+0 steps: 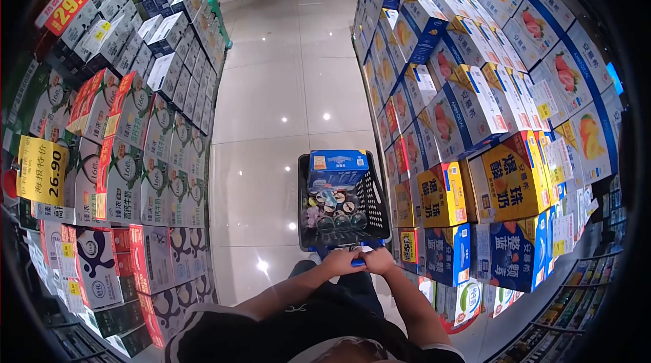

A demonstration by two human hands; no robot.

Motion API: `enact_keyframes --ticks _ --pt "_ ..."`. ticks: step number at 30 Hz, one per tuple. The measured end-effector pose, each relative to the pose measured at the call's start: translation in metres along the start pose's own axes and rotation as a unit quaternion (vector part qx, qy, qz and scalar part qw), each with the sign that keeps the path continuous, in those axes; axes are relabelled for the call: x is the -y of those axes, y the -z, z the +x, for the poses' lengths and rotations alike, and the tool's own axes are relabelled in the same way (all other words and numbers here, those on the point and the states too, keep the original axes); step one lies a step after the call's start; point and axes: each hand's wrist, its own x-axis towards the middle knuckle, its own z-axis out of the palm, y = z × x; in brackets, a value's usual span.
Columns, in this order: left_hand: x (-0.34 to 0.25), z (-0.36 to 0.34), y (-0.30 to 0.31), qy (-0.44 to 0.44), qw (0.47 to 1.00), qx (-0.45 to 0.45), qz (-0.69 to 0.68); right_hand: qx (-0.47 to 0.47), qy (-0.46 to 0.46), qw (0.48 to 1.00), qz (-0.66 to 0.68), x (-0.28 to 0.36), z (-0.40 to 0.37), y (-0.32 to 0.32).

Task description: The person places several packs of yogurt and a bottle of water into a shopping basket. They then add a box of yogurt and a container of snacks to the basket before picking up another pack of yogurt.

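Observation:
Both of my hands are together on the blue handle [358,262] of a black shopping cart [384,210]. My left hand [378,260] is closed round its right part, and my right hand [339,264] grips the part just left of it. Inside the cart, a blue carton [338,172] stands at the far end. Nearer to me lie several round-lidded containers [332,201] in clear packaging, with a small pinkish-purple item [313,216] at their left. I cannot make out what these containers hold.
Stacked milk cartons [125,173] line the left side, with a yellow price sign [42,170] and a red one [66,2]. Blue-and-white cartons [451,119] and yellow boxes [512,180] rise close on the right. A pale tiled aisle [281,91] runs ahead between them.

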Motion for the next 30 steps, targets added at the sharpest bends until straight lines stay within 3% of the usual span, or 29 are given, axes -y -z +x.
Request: enact_keyframes --ticks 7,10,12,17,20,21,27,30 --pt "0.019 0.030 0.011 0.001 1.000 -0.005 -0.004 0.040 0.011 0.999 -0.004 -0.017 0.029 0.030" --pt "0.025 0.045 0.024 0.018 0.999 0.034 -0.001 0.030 0.023 0.999 -0.001 -0.026 0.045 0.044" --pt "0.033 0.055 0.027 0.045 0.998 0.049 0.003 0.016 0.032 0.998 0.061 -0.031 0.055 0.059" --pt "0.024 0.072 0.062 0.082 0.995 0.049 0.026 0.127 0.046 0.990 0.031 -0.059 0.097 0.048" --pt "0.020 0.087 0.082 0.128 0.989 0.062 0.037 0.180 0.042 0.981 0.059 -0.064 0.115 0.086" --pt "0.020 0.090 0.087 0.120 0.991 0.043 0.037 0.165 0.027 0.980 0.108 -0.067 0.122 0.083" --pt "0.035 0.116 0.109 0.116 0.989 0.027 0.088 0.134 0.089 0.981 0.113 -0.092 0.159 0.088" --pt "0.046 0.130 0.116 0.097 0.992 -0.044 0.072 0.141 0.099 0.974 0.144 -0.105 0.178 0.099"
